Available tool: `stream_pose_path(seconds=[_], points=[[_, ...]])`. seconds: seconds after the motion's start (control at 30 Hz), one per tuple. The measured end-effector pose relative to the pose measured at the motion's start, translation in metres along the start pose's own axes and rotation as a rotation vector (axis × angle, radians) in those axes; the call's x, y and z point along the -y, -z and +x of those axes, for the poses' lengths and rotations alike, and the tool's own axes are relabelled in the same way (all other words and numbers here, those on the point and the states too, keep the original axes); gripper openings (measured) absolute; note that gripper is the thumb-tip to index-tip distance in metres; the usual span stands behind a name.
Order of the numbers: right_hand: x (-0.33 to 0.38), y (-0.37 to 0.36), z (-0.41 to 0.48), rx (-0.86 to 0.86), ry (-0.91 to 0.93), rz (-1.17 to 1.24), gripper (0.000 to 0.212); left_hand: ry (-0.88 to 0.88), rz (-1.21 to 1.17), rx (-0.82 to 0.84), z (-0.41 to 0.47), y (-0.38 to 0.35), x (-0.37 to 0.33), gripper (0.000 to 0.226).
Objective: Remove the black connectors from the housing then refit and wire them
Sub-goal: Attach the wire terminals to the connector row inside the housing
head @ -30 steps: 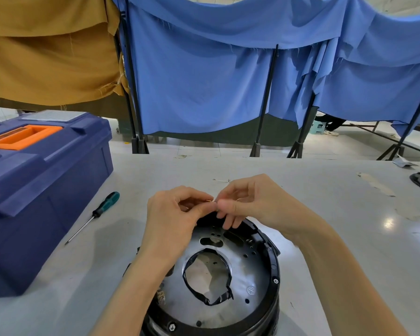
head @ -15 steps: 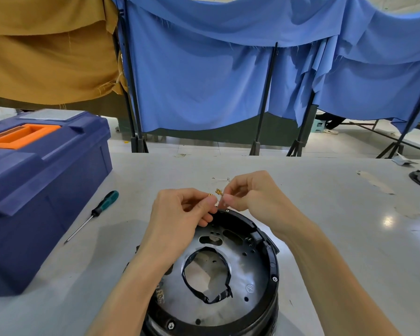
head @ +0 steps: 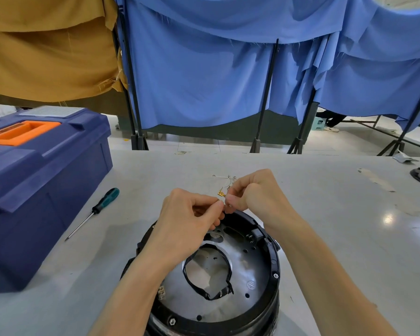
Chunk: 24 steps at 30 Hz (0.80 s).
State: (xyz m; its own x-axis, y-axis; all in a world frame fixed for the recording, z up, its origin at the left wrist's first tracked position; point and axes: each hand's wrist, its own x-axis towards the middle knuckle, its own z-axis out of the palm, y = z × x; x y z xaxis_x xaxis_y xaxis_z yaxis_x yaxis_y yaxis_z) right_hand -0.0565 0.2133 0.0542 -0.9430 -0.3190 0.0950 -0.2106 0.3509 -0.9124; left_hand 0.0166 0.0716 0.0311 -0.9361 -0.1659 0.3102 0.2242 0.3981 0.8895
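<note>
One round black housing (head: 274, 263) sits nearest on the counter (head: 337, 226), open side up, showing a grey metal plate with a ragged, tape-edged hole in its middle. A black connector (head: 256, 235) is seated against the inner rim on the right. Whether others are fitted on the left I cannot tell, since the forearm covers that side.

Just above the housing's far rim the two hands meet, fingertips almost touching. The left hand (head: 187, 221) pinches something fine between thumb and forefinger, apparently an end of the thin wire (head: 224, 177). The right hand (head: 255, 192) pinches the wire just beside it, its other fingers curled. A small brass terminal (head: 220, 194) shows between them, clear of the housing. The rest of the wire trails onto the counter beyond.

This looks like the wiring step, with the lead being prepared in the air. The next move probably calls for a steady pinch to bring the terminal down squarely to a connector without kinking the wire.

Farther left a screwdriver (head: 102, 204) lies near a blue toolbox (head: 46, 166). Blue curtains (head: 204, 81) hang behind.
</note>
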Motion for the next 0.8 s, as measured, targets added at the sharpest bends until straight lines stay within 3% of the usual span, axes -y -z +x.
stream_pose_path(seconds=[0.23, 0.37, 0.43, 0.6, 0.67, 0.8], points=[[0.001, 0.013, -0.002, 0.197, 0.062, 0.094, 0.008, 0.092, -0.095, 0.034, 0.002, 0.011, -0.002, 0.012], [0.001, 0.009, -0.006, 0.307, 0.056, 0.035, 0.001, 0.020, 0.248, -0.212, 0.007, 0.041, 0.006, 0.013], [0.001, 0.002, -0.007, 0.359, 0.049, 0.015, 0.002, 0.071, 0.435, -0.299, 0.008, 0.058, 0.012, 0.013], [-0.001, -0.019, -0.010, 0.464, 0.039, -0.047, 0.005, 0.521, 0.638, 0.085, 0.005, 0.075, 0.021, 0.036], [-0.003, -0.023, -0.010, 0.493, 0.037, -0.072, 0.007, 0.565, 0.709, 0.158, 0.005, 0.076, 0.021, 0.044], [-0.005, -0.022, -0.010, 0.524, 0.040, -0.096, 0.007, 0.547, 0.706, 0.130, 0.008, 0.073, 0.023, 0.037]])
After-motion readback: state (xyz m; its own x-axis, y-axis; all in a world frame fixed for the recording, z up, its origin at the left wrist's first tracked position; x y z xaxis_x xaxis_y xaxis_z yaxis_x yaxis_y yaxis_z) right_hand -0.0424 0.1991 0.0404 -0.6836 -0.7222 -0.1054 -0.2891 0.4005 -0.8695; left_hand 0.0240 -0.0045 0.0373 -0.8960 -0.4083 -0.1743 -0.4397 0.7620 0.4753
